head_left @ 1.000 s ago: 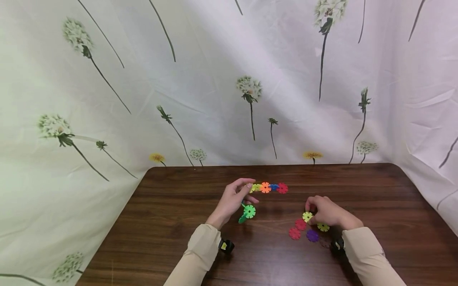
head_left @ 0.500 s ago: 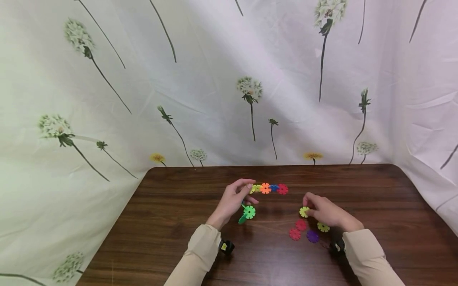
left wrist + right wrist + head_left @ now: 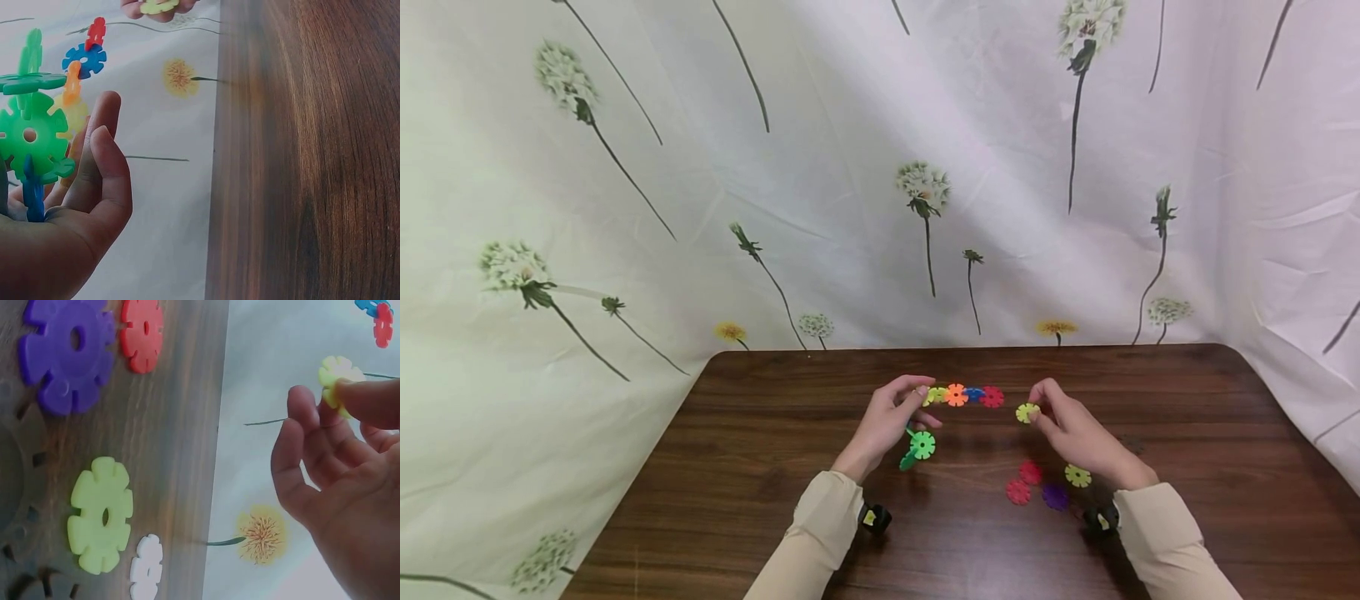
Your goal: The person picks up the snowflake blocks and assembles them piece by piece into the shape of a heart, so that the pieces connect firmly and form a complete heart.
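Observation:
My left hand [image 3: 883,423] holds a chain of interlocked notched plastic discs. Orange [image 3: 950,399], blue [image 3: 974,393] and red [image 3: 992,390] discs run out to the right from yellow ones at the fingers. Green discs [image 3: 928,451] hang at the near end, below the palm. In the left wrist view a blue disc [image 3: 34,200] sits low in that hand, under the green ones. A single yellow disc [image 3: 1024,413] is pinched between thumb and fingers of my right hand [image 3: 1078,433]. It is raised, a short gap right of the chain's red end.
Loose discs lie on the dark wooden table [image 3: 760,500] below the right hand: red ones [image 3: 1018,492], a purple one [image 3: 1049,501] and a yellow one [image 3: 1071,478]. The right wrist view adds a white disc [image 3: 145,586] and dark see-through ones [image 3: 31,440]. A flowered cloth [image 3: 850,250] hangs behind.
My right hand has lifted the yellow disc from near the loose red discs and carried it up and slightly left, towards the chain's red end. The left hand has stayed still.

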Motion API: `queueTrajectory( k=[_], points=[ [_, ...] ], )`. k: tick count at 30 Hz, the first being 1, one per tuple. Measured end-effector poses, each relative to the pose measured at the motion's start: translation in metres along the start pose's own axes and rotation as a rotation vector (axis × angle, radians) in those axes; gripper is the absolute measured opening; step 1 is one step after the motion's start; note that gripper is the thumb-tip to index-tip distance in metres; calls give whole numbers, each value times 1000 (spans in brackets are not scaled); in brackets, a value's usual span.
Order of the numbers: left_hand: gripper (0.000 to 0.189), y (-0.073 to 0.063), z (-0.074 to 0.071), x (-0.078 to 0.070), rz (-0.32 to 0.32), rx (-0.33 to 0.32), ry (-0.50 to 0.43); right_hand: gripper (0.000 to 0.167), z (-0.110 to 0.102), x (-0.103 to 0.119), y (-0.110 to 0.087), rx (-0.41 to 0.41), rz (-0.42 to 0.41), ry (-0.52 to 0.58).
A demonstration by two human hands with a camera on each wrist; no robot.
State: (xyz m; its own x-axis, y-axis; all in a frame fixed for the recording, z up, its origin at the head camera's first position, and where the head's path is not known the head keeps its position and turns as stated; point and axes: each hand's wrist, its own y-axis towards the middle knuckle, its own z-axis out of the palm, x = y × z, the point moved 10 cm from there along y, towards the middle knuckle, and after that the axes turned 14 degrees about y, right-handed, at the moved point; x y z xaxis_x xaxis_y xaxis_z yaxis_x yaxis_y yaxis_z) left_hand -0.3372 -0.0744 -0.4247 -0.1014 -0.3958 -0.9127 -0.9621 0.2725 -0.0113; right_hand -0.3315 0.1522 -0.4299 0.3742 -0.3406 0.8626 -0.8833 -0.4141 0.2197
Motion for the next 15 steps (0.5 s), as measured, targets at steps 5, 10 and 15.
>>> queueTrajectory(
  k=[5,10,15],
  points=[
    [37,-1,-1,0,-4,-1,7,17,0,5,1,-20,-16,12],
    [33,-2,-1,0,-12,-5,15,16,-2,11,1,-42,-40,34],
    [36,-1,-1,0,-5,-2,11,17,-4,20,2,-68,-86,39]
  ],
)
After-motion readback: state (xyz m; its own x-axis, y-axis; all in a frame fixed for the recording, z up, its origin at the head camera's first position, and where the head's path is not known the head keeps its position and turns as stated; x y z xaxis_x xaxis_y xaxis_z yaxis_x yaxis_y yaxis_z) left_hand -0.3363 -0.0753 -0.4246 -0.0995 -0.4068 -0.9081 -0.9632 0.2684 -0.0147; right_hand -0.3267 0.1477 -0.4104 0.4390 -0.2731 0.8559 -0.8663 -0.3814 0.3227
